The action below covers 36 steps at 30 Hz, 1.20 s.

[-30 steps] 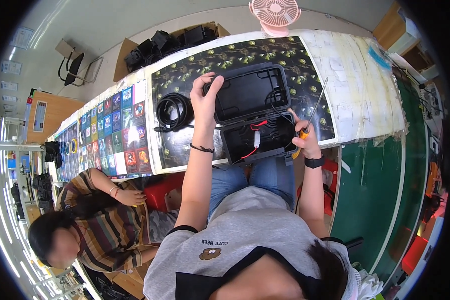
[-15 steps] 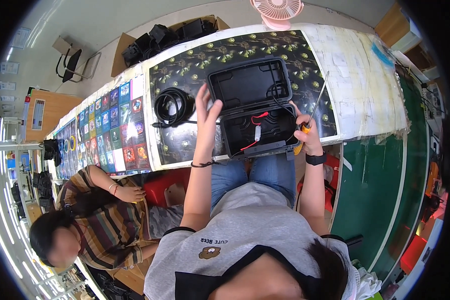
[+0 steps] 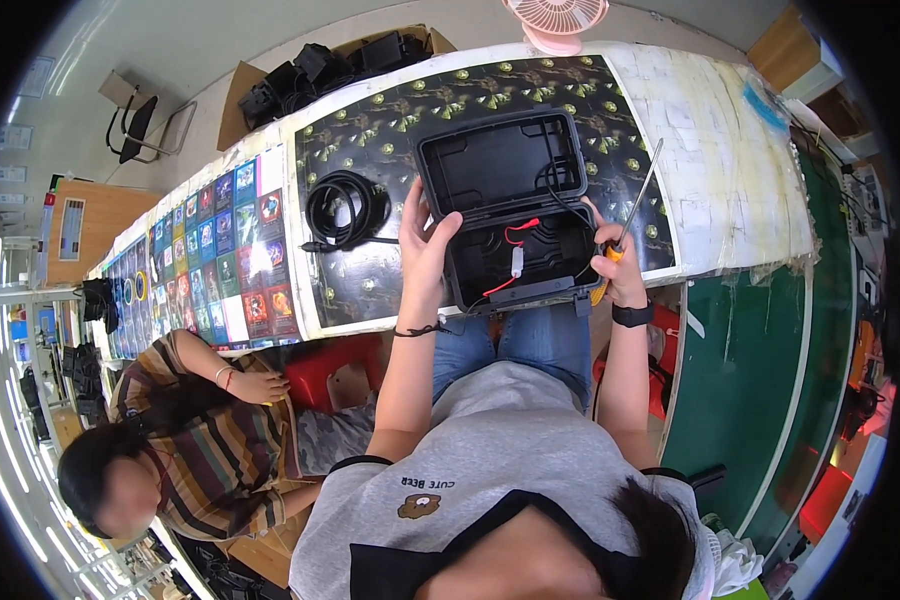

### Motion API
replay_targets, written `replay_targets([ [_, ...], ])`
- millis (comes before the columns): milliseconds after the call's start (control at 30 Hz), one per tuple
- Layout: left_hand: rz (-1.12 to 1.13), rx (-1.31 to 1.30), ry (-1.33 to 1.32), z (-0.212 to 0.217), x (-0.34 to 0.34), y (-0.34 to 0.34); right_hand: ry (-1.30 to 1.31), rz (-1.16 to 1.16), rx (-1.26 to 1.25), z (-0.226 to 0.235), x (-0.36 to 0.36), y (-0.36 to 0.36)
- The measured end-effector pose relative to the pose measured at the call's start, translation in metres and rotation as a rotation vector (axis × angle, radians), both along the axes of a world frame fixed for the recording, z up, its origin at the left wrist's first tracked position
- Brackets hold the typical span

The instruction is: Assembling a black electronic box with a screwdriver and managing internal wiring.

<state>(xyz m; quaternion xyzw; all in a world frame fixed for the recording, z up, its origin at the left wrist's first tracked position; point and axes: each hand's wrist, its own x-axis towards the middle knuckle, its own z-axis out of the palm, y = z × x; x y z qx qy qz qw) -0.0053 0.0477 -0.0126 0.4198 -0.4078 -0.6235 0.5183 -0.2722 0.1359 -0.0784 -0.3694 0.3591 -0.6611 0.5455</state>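
Black hinged case (image 3: 505,190) sits open at the tabletop's (image 3: 725,150) near edge, some room between it and the coiled cable (image 3: 365,215) leftward. Left hand's (image 3: 427,240) spread against its left side; right hand's (image 3: 620,265) wrapped around a screwdriver (image 3: 637,203), by its right side.

A black box (image 3: 513,211), upper middle of the frame, is hinged open; a yellow-handled screwdriver (image 3: 637,201) slants upward on its right.
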Motion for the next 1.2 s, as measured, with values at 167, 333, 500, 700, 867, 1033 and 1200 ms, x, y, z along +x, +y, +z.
replay_targets([
  [167,0.025,-0.012,-0.078,0.004,-0.003,0.002,0.068,0.042,0.088,-0.010,-0.009,0.005],
  [333,-0.006,-0.100,-0.270,0.012,-0.012,-0.003,0.075,0.038,0.079,-0.006,-0.008,0.006],
  [500,-0.025,-0.123,-0.230,0.012,-0.012,-0.009,0.101,0.019,0.097,-0.005,-0.007,0.006],
  [700,-0.031,-0.130,-0.304,0.010,-0.002,-0.007,0.036,0.003,0.012,-0.002,-0.001,0.000],
  [867,0.063,-0.400,-0.630,0.022,-0.002,-0.014,0.123,-0.021,0.010,-0.002,-0.004,0.000],
  [1033,0.091,-0.734,-0.936,0.045,-0.003,-0.032,0.137,-0.017,0.014,0.004,-0.003,-0.001],
  [1200,-0.033,-0.710,-1.070,0.059,-0.009,-0.040,0.135,-0.042,-0.029,0.002,-0.001,-0.006],
])
